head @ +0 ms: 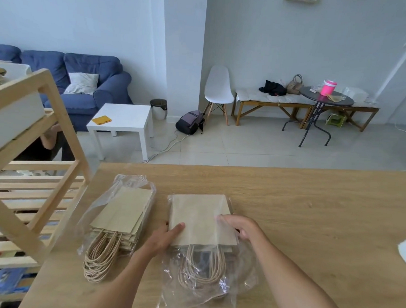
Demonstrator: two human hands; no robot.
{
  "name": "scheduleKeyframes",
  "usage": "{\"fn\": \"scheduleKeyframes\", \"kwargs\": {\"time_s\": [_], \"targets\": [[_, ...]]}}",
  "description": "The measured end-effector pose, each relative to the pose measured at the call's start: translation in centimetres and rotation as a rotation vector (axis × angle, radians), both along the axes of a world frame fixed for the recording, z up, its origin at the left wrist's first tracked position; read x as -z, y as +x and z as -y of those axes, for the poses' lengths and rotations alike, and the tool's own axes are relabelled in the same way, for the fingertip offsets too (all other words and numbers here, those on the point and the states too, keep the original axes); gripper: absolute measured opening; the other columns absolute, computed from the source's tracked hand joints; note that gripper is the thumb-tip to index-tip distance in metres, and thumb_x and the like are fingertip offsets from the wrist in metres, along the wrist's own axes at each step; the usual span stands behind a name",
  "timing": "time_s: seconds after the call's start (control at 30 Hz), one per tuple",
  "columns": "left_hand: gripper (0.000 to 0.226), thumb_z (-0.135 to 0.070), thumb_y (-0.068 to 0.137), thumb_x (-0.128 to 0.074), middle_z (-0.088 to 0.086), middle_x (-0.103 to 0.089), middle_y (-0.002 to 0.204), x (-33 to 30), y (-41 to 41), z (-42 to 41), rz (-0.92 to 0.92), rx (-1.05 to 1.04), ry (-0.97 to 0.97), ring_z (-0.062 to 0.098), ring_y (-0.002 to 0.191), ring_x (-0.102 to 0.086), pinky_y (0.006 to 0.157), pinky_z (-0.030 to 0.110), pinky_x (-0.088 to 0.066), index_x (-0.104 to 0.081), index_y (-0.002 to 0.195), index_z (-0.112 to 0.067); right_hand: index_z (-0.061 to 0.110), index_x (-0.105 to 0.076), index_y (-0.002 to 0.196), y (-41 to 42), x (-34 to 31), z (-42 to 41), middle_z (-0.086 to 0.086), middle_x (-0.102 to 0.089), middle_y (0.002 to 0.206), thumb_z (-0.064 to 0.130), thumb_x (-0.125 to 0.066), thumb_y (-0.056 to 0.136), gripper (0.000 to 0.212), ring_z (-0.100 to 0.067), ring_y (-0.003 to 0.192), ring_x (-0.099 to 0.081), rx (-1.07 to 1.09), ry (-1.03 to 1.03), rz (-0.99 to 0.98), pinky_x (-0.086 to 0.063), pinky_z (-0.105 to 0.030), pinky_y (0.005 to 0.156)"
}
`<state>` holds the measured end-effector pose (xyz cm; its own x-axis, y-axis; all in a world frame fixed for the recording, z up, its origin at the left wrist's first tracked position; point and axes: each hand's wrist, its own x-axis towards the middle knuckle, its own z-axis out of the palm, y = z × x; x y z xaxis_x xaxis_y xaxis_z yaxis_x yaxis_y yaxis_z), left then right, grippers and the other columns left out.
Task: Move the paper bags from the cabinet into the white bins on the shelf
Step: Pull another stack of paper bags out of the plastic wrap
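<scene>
Two stacks of flat brown paper bags with twisted handles lie on the wooden cabinet top [311, 216], each in a clear plastic wrapper. My left hand [163, 238] grips the left edge of the right stack [201, 219], thumb on top. My right hand [240, 227] holds that stack's right edge, fingers curled over it and the plastic wrapper [205, 284]. The left stack [122, 213] lies untouched beside it. A white bin [10, 113] sits on the upper level of the wooden shelf [58, 133] at the left, with brown paper showing at its top.
The slatted wooden shelf stands against the cabinet's left edge. Beyond the cabinet are a white side table [124, 122], a blue sofa [84, 83], a white chair [217, 89], a backpack [190, 122] and a round black table [325, 98].
</scene>
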<state>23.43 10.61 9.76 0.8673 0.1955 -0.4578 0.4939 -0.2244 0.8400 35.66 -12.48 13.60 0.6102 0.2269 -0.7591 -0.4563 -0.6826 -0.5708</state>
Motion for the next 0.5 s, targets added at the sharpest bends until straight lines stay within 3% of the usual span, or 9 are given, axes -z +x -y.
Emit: {"fn": "scheduleKeyframes", "kwargs": {"time_s": [0.13, 0.4, 0.5], "targets": [[0.074, -0.065, 0.090, -0.058, 0.010, -0.065, 0.132, 0.2, 0.0, 0.0, -0.017, 0.009, 0.028, 0.028, 0.117, -0.063, 0.108, 0.044, -0.047, -0.055, 0.140, -0.010, 0.007, -0.055, 0.134, 0.4, -0.3, -1.1, -0.013, -0.058, 0.137, 0.034, -0.053, 0.096, 0.046, -0.028, 0.127, -0.057, -0.001, -0.030, -0.026, -0.046, -0.041, 0.111], [0.087, -0.069, 0.094, -0.044, 0.015, -0.050, 0.150, 0.1, 0.6, -0.2, -0.059, 0.086, 0.084, 0.034, 0.135, -0.049, 0.117, 0.048, -0.036, -0.034, 0.153, -0.006, 0.005, -0.058, 0.110, 1.1, -0.6, 0.2, -0.014, -0.064, 0.113, 0.025, -0.050, 0.098, 0.024, -0.031, 0.111, -0.063, 0.299, 0.160, -0.102, -0.045, -0.048, 0.110], [0.079, -0.065, 0.097, -0.044, 0.013, -0.051, 0.150, -0.1, 0.7, -0.5, -0.050, 0.099, 0.081, 0.031, 0.135, -0.050, 0.118, 0.044, -0.034, -0.042, 0.150, -0.007, 0.006, -0.058, 0.130, 1.1, 0.4, 1.1, -0.017, -0.056, 0.143, 0.047, -0.063, 0.094, 0.055, -0.033, 0.134, -0.051, 0.261, 0.163, -0.106, -0.029, -0.052, 0.121]]}}
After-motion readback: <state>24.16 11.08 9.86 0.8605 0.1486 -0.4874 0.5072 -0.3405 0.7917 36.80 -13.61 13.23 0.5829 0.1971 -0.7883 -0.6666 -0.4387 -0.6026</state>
